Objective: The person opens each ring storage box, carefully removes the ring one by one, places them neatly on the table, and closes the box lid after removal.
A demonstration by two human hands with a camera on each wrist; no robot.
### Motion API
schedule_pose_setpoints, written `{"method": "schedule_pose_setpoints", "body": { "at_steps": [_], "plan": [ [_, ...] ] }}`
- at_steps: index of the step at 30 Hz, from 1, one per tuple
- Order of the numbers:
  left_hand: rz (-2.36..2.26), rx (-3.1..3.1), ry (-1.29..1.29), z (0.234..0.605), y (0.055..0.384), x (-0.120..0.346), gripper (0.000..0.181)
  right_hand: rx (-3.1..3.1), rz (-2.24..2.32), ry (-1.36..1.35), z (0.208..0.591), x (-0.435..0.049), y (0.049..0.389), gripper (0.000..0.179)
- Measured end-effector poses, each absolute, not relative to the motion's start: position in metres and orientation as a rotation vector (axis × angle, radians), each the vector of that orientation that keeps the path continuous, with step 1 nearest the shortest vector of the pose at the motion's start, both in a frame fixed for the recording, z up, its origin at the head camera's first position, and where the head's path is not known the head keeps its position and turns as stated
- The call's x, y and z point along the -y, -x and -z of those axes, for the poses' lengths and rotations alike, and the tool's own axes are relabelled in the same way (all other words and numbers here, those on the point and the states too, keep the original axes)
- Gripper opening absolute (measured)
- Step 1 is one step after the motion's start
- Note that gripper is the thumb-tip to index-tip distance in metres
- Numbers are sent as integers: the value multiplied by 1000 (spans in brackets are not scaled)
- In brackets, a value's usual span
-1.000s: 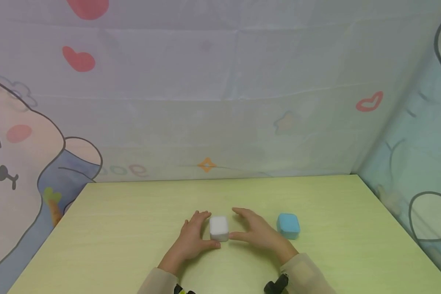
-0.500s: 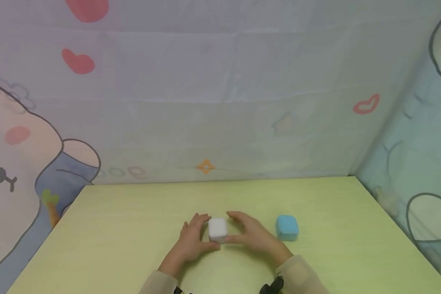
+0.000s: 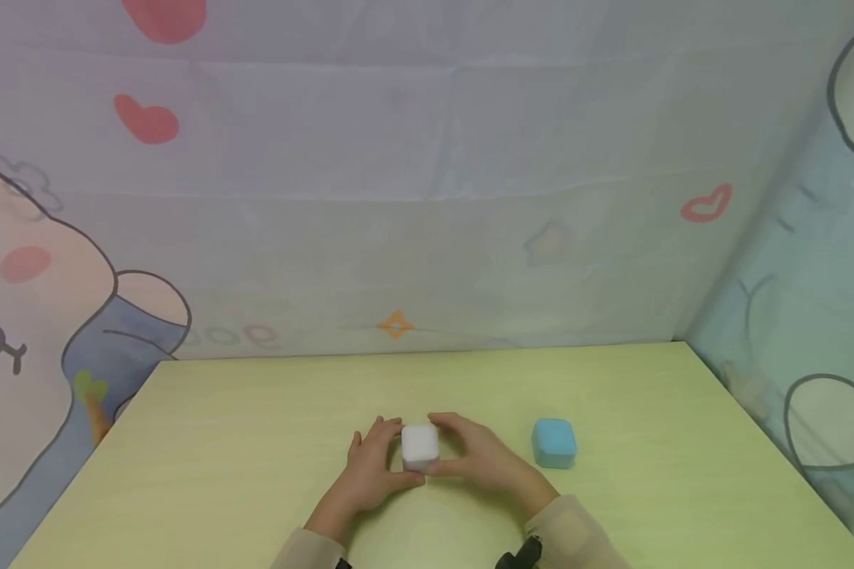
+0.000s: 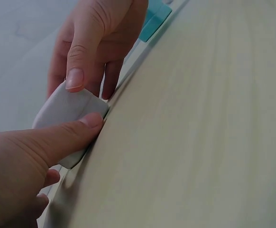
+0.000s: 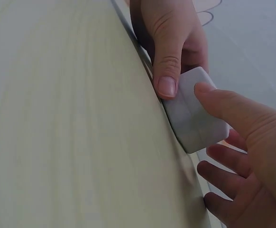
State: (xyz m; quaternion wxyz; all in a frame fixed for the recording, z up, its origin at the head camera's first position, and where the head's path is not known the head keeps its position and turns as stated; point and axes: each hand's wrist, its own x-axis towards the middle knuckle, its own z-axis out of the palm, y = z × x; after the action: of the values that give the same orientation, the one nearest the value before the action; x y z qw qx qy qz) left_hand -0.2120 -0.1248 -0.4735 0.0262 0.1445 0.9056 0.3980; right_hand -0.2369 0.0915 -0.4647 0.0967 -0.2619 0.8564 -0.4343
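A white block with rounded edges sits on the table between both hands. My left hand holds it from the left, thumb along the near face and fingers around the far side. From the right, my right hand pinches the same block between thumb and index finger. In the left wrist view both thumbs lie on one face of the white block. The right wrist view shows the right hand's other fingers spread beside the white block. The index fingertips are hidden behind it in the wrist views.
A light blue block stands to the right of the right hand on the pale yellow-green table. Behind the table hangs a printed cloth, and another cloth side borders the right.
My right hand has moved left, and its thumb and index finger have closed onto the white block. The left hand has stayed around the block. The view has shifted slightly.
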Motion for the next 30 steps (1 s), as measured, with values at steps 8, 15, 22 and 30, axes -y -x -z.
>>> {"method": "schedule_pose_setpoints", "body": {
  "at_steps": [8,15,22,30],
  "plan": [
    [-1243,-2791,-448,475,213,123,74,-2527,1288,810,463,-90,235,70],
    [-1241,-2814,-440,475,212,124,75,-2551,1277,808,466,-88,236,70],
    [-1243,-2818,-431,474,211,125,72,-2553,1285,816,466,-87,235,67],
    [-1228,-2823,-435,476,211,125,72,-2560,1277,800,468,-87,236,69]
  ]
}}
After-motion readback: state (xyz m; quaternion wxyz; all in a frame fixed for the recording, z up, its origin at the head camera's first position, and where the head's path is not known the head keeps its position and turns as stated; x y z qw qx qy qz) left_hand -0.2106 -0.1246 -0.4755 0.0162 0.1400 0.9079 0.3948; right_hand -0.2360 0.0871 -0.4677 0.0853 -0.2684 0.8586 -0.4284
